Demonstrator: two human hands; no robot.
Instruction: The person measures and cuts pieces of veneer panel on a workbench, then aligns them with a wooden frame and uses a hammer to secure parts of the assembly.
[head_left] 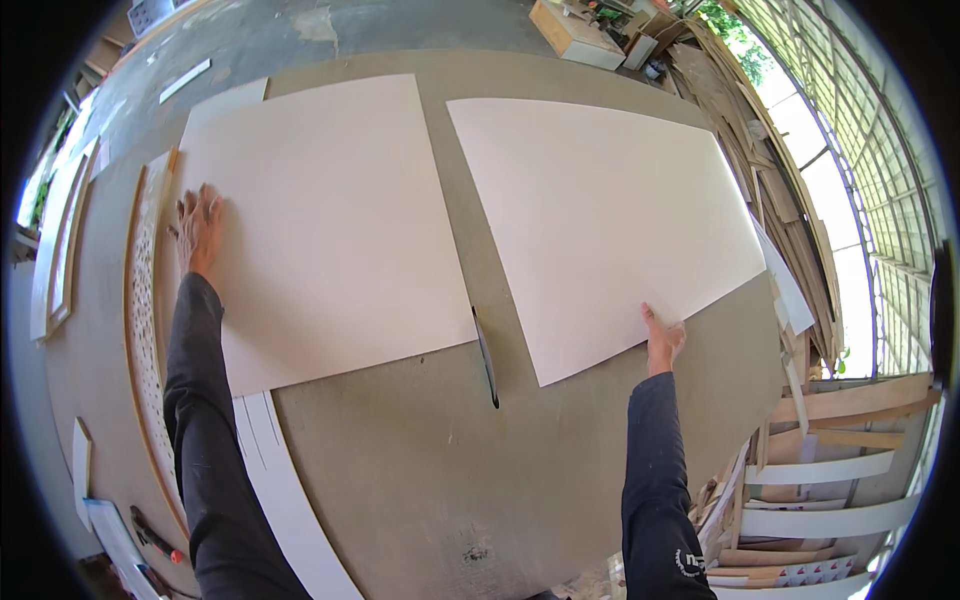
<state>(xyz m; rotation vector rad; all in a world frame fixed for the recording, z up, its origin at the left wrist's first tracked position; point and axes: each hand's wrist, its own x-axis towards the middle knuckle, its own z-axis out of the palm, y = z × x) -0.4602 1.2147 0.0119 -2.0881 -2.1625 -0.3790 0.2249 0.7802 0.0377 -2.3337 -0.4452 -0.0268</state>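
Observation:
Two white boards lie side by side on a large grey-brown work table (400,460), with a gap between them. My left hand (199,232) rests with spread fingers on the left edge of the left white board (320,220), beside a long wood-edged strip (150,290). My right hand (664,338) grips the near edge of the right white board (610,210), thumb on top and fingers hidden beneath. A thin dark saw blade (486,360) stands up from the table by the near right corner of the left board.
A long white strip (285,480) pokes out from under the left board. Stacked wood sheets (760,180) line the right side, above a rack of boards (830,520). At the far end stands a wooden box (580,38). A red-and-black hand tool (157,537) lies at lower left.

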